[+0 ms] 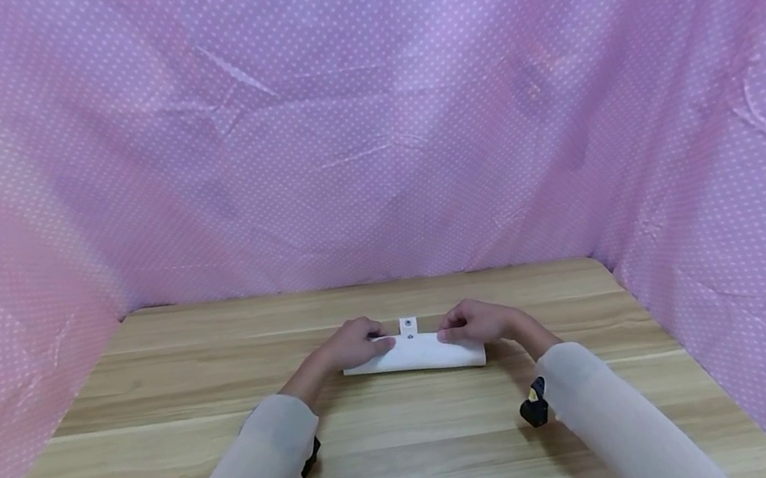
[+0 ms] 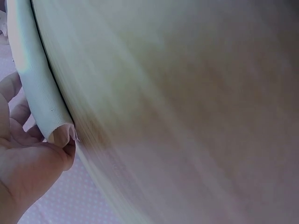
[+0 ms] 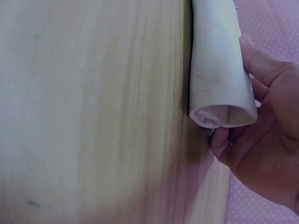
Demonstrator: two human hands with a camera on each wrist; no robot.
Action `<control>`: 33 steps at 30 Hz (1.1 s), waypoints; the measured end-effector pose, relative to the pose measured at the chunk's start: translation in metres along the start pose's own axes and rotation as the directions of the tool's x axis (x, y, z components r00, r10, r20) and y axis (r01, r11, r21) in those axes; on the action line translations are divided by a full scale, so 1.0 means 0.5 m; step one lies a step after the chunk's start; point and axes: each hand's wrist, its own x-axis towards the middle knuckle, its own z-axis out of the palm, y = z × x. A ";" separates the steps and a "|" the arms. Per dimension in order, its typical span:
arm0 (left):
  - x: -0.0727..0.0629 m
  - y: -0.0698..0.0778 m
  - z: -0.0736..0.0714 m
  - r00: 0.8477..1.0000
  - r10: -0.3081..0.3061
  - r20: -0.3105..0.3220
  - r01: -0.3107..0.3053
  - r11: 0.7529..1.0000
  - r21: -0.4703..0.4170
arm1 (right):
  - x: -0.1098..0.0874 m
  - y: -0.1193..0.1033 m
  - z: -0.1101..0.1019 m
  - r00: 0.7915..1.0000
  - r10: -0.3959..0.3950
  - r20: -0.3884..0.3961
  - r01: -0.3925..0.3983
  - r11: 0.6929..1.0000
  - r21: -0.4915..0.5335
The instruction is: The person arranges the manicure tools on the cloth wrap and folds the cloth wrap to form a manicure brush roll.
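Observation:
A white rolled-up piece of material (image 1: 413, 355) lies crosswise on the wooden table, with a short white tab (image 1: 409, 326) bearing small metal snaps at the middle of its far side. My left hand (image 1: 357, 343) grips its left part, thumb on top and fingers behind the far edge. On the right part, my right hand (image 1: 476, 321) holds it in the same way. The right wrist view looks into the hollow end of the roll (image 3: 217, 70), a layer curled inside. In the left wrist view, the other end of the roll (image 2: 39, 70) rests against the fingers.
The light wood-grain table (image 1: 419, 453) spreads around the roll, its far edge meeting a pink polka-dot cloth (image 1: 368, 148) that hangs at the back and both sides. Black wrist devices (image 1: 534, 408) sit beneath the pale sleeves (image 1: 627, 426).

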 end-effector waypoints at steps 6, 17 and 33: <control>0.000 -0.001 0.004 1.000 -0.030 -0.009 0.029 0.999 -0.026 | -0.002 -0.002 0.001 1.000 -0.012 0.004 0.012 1.000 0.008; -0.004 0.004 -0.001 0.999 -0.032 0.007 0.032 0.998 -0.055 | 0.017 -0.035 0.005 0.997 -0.067 -0.027 0.065 0.996 -0.068; 0.011 0.011 0.008 1.000 0.005 -0.002 -0.005 1.000 -0.025 | 0.074 -0.071 0.046 0.975 -0.112 -0.194 0.102 0.993 -0.062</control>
